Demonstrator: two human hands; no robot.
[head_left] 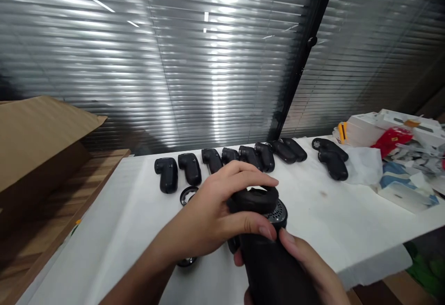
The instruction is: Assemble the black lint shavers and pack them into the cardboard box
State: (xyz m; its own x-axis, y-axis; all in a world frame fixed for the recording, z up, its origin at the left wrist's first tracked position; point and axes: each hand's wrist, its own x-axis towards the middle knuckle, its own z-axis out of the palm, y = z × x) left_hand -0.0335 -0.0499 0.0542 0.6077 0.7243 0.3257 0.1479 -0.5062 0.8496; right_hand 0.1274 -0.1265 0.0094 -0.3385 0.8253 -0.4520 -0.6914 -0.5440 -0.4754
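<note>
A black fabric shaver [274, 268] with a round perforated metal head [279, 213] is gripped around its body by my right hand [313, 263]. My left hand [219, 203] pinches a black ring-shaped cover [255, 200] between thumb and fingers, tilted over the shaver's head and partly off it. Whether the ring touches the head I cannot tell. Beyond my hands, several similar black shavers [168, 175] lie in a row on the white table [333, 226]. One loose black ring [184, 197] shows behind my left forearm, and another round black part [187, 262] lies below it.
An open cardboard box [38, 133] stands on a wooden surface [52, 212] at the left. Two more shavers [333, 166] lie at the right, beside white wrapping [363, 163], a red package [394, 137] and white boxes [365, 129]. Window blinds [208, 64] rise behind the table.
</note>
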